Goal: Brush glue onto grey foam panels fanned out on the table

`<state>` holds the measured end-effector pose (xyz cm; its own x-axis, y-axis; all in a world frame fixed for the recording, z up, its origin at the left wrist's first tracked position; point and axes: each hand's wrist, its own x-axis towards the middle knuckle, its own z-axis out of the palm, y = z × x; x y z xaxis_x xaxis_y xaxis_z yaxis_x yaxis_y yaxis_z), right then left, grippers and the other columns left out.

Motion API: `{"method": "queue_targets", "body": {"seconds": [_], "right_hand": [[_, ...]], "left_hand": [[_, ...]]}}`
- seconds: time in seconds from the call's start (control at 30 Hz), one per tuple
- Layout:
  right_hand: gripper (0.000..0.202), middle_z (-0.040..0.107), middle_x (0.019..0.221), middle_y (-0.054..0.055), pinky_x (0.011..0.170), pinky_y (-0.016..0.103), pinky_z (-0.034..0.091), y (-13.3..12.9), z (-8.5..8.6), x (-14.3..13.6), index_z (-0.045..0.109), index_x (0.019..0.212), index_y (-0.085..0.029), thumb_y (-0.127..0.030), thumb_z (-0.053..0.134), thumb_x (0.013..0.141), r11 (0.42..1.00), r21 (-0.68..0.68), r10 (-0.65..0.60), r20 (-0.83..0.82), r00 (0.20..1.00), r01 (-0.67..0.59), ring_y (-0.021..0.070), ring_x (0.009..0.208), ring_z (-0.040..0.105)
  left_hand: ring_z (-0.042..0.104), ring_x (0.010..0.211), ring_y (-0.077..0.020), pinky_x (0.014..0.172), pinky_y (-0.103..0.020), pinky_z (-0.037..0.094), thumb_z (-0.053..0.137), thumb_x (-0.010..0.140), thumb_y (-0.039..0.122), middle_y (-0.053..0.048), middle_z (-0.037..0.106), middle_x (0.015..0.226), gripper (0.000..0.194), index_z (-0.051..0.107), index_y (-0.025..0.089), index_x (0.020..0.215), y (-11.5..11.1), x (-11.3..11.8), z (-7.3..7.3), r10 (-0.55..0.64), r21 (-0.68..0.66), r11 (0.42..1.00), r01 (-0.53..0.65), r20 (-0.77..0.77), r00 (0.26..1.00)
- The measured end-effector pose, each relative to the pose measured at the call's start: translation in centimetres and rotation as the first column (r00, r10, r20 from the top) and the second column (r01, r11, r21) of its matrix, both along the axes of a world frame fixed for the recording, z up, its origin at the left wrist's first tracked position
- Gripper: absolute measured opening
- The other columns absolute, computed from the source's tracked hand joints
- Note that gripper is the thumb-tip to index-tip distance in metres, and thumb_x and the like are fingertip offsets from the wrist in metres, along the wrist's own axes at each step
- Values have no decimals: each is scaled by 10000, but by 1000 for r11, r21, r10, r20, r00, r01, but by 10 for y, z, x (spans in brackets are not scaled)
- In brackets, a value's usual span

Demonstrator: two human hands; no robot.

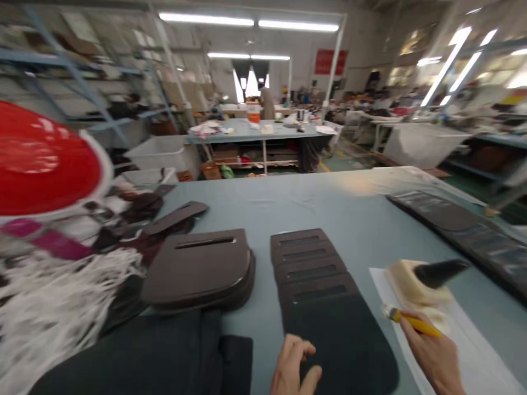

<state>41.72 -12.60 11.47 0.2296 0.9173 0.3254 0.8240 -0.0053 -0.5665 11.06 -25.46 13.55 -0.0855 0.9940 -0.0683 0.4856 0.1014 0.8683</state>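
Observation:
My right hand (pixel 436 348) grips a small brush with a yellow handle (pixel 422 326); its pale tip points left and is blurred. Just beyond it a cream block-shaped container (pixel 415 282), with a black tapered piece (pixel 442 271) leaning out of it, sits on a white sheet (pixel 473 351). My left hand (pixel 294 365), fingers curled but apart and holding nothing, is at the left edge of a dark panel (pixel 337 340). Overlapping brown strips with slots (pixel 308 263) lie at that panel's far end. A stack of brown slotted pieces (pixel 201 269) lies to the left.
Dark folded fabric (pixel 164 356) covers the near left, beside tangled white strips (pixel 74 307). A red rounded object (pixel 45 159) juts in at upper left. Long dark pieces (pixel 461 230) lie along the right. Another table (pixel 255 131) stands beyond, with a person (pixel 267 101) behind it.

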Motion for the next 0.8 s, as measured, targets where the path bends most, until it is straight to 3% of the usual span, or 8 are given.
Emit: {"method": "queue_targets", "body": {"seconds": [0.1,0.23,0.33,0.43,0.53,0.7,0.73,0.8], "right_hand": [[401,656,693,30,501,275,438,15,30,-104,667,880,-220,-571,526,746,975,6,221,-154,963,-223,191,561,605],[339,622,642,16,492,252,430,9,77,-281,657,921,-198,-492,586,768,870,70,470,-416,778,-488,160,529,569],[258,596,603,-2,497,237,428,-3,101,-407,649,900,-189,-408,586,777,735,119,599,-576,557,-667,148,528,559],[191,592,604,-12,498,219,418,-15,109,-504,641,857,-180,-332,560,773,612,131,660,-628,413,-780,127,518,547],[170,617,665,-12,502,207,419,-26,103,-564,638,841,-179,-288,540,756,512,105,708,-614,350,-852,112,527,548],[166,596,610,-38,483,189,394,-25,83,-617,660,795,-192,-271,526,736,346,33,823,-491,286,-938,98,507,531],[163,600,605,-40,492,190,398,-19,80,-627,662,786,-194,-271,528,733,352,34,835,-463,298,-935,99,510,536],[176,611,600,-39,523,196,416,-3,75,-647,665,795,-197,-288,524,741,449,60,820,-425,384,-892,107,522,560]], "left_hand": [[541,998,-182,888,-348,426,472,856,242,-59,562,1019,167,585,221,978,2,-91,22,275,187,951,-246,-151,949],[500,1117,-214,935,-399,400,439,889,244,-95,554,1147,232,572,204,1075,0,-194,30,605,411,789,-456,-393,692],[441,1215,-253,985,-449,368,465,874,207,-129,511,1272,326,537,185,1192,-2,-244,19,655,476,756,-450,-553,515],[475,1162,-242,980,-454,378,467,868,166,-108,546,1221,314,559,194,1167,-5,-269,7,601,431,796,-425,-639,479],[495,1086,-215,969,-435,397,469,869,160,-81,565,1134,282,574,192,1129,-7,-280,1,587,405,806,-432,-637,499],[489,1009,-208,911,-415,435,482,862,161,-61,551,1050,250,596,199,1082,-6,-290,-5,597,403,801,-443,-601,532],[483,1022,-211,910,-413,435,482,861,157,-62,547,1065,268,591,204,1101,-6,-291,-6,593,401,804,-440,-597,540],[470,1058,-218,918,-411,432,483,858,148,-67,540,1104,309,578,213,1144,-6,-294,-7,592,407,805,-431,-586,553]]}}
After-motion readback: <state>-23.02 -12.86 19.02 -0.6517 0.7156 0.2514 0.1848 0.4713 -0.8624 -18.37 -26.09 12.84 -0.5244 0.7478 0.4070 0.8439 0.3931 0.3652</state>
